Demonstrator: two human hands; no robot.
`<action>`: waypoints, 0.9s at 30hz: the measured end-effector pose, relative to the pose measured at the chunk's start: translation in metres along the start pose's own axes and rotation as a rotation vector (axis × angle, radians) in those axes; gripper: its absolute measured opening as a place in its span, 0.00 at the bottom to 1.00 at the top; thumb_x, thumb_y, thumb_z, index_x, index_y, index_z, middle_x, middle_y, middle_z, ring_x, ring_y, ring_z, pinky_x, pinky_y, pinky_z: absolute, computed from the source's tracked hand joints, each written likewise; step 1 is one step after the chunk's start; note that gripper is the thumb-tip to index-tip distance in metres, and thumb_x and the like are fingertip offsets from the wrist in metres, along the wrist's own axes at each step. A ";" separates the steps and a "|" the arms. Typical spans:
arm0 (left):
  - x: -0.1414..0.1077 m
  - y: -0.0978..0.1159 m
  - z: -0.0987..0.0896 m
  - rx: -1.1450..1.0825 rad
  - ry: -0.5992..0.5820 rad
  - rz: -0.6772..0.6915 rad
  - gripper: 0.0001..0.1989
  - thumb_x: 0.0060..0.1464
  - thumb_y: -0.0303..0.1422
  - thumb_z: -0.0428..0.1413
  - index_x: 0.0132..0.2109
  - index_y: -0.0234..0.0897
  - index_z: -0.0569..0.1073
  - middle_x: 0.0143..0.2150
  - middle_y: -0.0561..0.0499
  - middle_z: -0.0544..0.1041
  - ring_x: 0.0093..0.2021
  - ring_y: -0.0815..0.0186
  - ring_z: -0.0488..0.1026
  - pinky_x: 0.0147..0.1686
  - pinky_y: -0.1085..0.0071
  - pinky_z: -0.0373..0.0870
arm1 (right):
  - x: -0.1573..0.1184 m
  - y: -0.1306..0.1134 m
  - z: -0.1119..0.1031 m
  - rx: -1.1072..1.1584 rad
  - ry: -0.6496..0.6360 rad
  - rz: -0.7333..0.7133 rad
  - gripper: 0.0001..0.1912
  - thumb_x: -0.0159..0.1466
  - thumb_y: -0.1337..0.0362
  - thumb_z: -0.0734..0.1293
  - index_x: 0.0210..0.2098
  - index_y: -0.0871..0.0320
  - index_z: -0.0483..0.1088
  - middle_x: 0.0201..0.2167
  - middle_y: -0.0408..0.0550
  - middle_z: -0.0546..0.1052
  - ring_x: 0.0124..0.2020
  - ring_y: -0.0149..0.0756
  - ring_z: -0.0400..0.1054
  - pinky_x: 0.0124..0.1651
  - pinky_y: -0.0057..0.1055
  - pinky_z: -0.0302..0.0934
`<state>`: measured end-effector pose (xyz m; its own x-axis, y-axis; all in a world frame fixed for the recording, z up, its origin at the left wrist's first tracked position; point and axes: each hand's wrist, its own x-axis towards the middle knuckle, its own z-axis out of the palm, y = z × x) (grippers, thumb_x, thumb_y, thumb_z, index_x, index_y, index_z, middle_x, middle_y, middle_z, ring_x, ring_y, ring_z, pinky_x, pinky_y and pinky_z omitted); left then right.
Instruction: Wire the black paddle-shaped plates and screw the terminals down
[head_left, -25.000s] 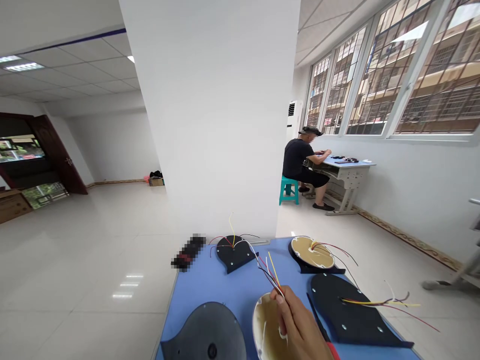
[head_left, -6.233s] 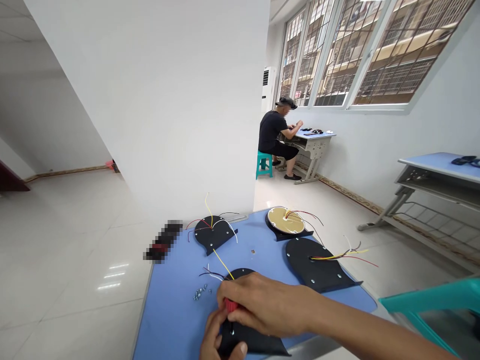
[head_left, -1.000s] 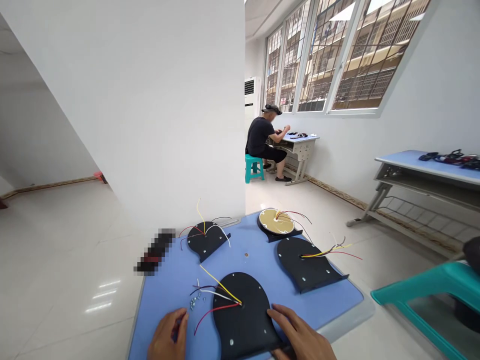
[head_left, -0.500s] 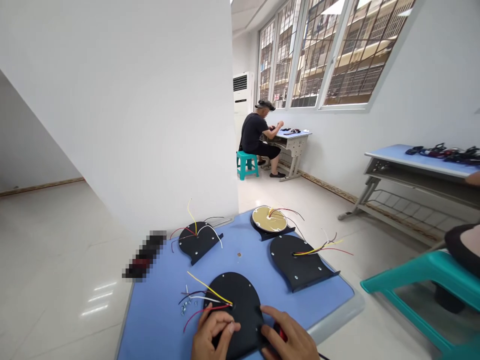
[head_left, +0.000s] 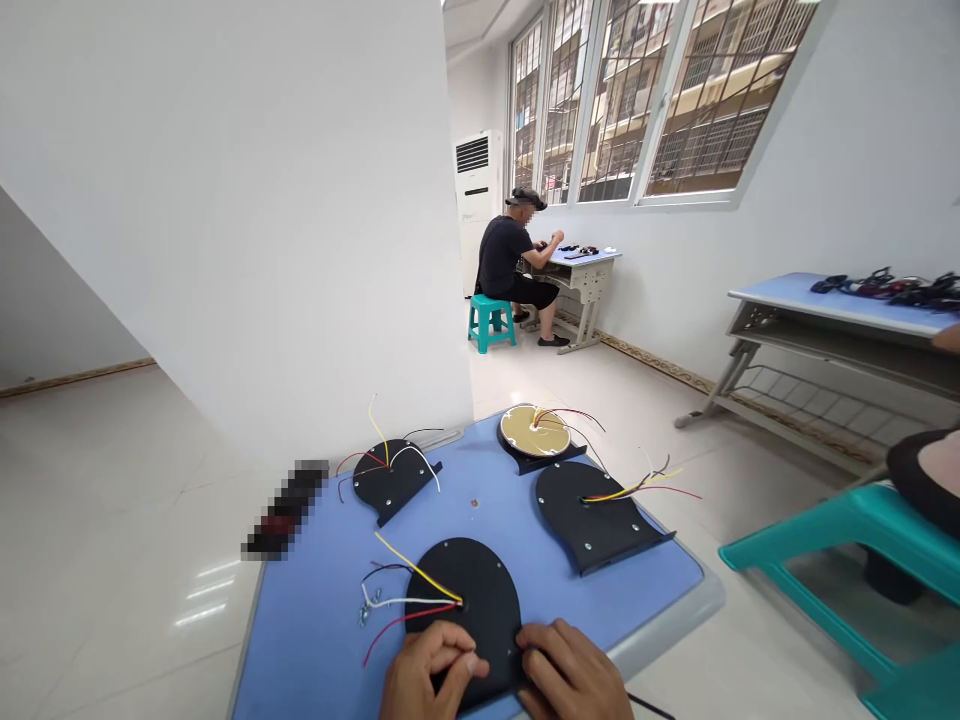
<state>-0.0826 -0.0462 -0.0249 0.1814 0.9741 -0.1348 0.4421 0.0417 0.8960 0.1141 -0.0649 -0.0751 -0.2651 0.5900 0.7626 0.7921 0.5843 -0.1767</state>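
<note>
Nothing here can be read: no word, number or brand shows clearly. The tall air conditioner [head_left: 477,210] has a faint mark low on its front, too small to make out. The nearest black plate [head_left: 461,590] shows no printing. The long object [head_left: 285,510] at the edge of the surface [head_left: 322,590] is pixelated, so any label on it is hidden too.
</note>
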 end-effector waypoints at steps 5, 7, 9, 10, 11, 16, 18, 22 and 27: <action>0.004 0.021 -0.005 0.098 -0.078 -0.003 0.04 0.53 0.32 0.50 0.33 0.42 0.69 0.29 0.55 0.83 0.34 0.65 0.80 0.35 0.74 0.67 | 0.003 -0.003 -0.003 0.034 0.005 0.007 0.06 0.65 0.70 0.60 0.32 0.56 0.64 0.32 0.48 0.78 0.28 0.35 0.70 0.31 0.30 0.64; 0.003 0.024 -0.004 0.127 -0.075 0.007 0.04 0.54 0.31 0.50 0.34 0.42 0.69 0.29 0.56 0.83 0.34 0.65 0.80 0.35 0.74 0.67 | 0.005 -0.004 -0.005 0.066 0.006 0.016 0.06 0.64 0.71 0.60 0.33 0.56 0.64 0.32 0.48 0.77 0.33 0.36 0.73 0.36 0.29 0.67; 0.002 0.025 -0.004 0.138 -0.066 0.021 0.04 0.54 0.30 0.50 0.34 0.42 0.69 0.29 0.57 0.83 0.34 0.66 0.80 0.36 0.75 0.67 | 0.005 -0.005 -0.007 0.103 0.009 0.021 0.05 0.64 0.71 0.61 0.33 0.56 0.64 0.32 0.49 0.77 0.37 0.37 0.75 0.40 0.29 0.68; 0.001 0.025 -0.003 0.139 -0.063 0.026 0.04 0.55 0.30 0.50 0.34 0.42 0.69 0.29 0.57 0.83 0.34 0.66 0.80 0.36 0.75 0.67 | 0.005 -0.004 -0.007 0.119 0.012 0.025 0.05 0.64 0.71 0.61 0.33 0.56 0.64 0.33 0.49 0.78 0.38 0.38 0.75 0.41 0.29 0.69; 0.001 0.024 -0.003 0.141 -0.061 0.031 0.05 0.55 0.30 0.50 0.35 0.42 0.70 0.29 0.57 0.83 0.34 0.67 0.80 0.37 0.75 0.67 | 0.005 -0.004 -0.006 0.131 0.015 0.030 0.04 0.65 0.70 0.61 0.33 0.56 0.64 0.33 0.49 0.78 0.38 0.38 0.75 0.41 0.29 0.69; 0.005 0.022 -0.001 0.202 -0.096 0.054 0.07 0.54 0.27 0.51 0.35 0.42 0.73 0.30 0.56 0.82 0.34 0.67 0.79 0.36 0.75 0.67 | 0.002 -0.001 -0.003 0.141 0.012 0.028 0.04 0.67 0.65 0.62 0.34 0.56 0.64 0.32 0.49 0.78 0.37 0.38 0.76 0.40 0.29 0.70; 0.008 0.022 0.000 0.273 -0.125 0.127 0.10 0.49 0.23 0.53 0.34 0.41 0.75 0.37 0.54 0.82 0.35 0.67 0.77 0.38 0.75 0.67 | 0.004 -0.001 -0.003 0.135 0.031 0.016 0.05 0.67 0.65 0.62 0.33 0.56 0.64 0.31 0.49 0.78 0.35 0.37 0.76 0.39 0.29 0.70; 0.013 0.028 0.006 0.445 -0.171 0.273 0.16 0.44 0.17 0.53 0.33 0.42 0.77 0.41 0.54 0.77 0.38 0.67 0.73 0.39 0.74 0.65 | 0.010 -0.003 -0.006 0.126 0.065 0.010 0.08 0.69 0.64 0.60 0.33 0.56 0.64 0.30 0.49 0.78 0.34 0.37 0.76 0.38 0.28 0.70; 0.018 0.039 0.011 0.525 -0.226 0.211 0.15 0.46 0.19 0.53 0.34 0.43 0.78 0.36 0.55 0.75 0.30 0.70 0.67 0.34 0.74 0.61 | 0.015 -0.005 -0.007 0.118 0.085 0.017 0.10 0.70 0.63 0.57 0.33 0.56 0.64 0.28 0.47 0.78 0.31 0.36 0.76 0.37 0.28 0.69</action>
<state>-0.0523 -0.0293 0.0030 0.4688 0.8758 -0.1152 0.7399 -0.3181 0.5927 0.1103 -0.0631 -0.0587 -0.2005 0.5542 0.8079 0.7249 0.6386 -0.2582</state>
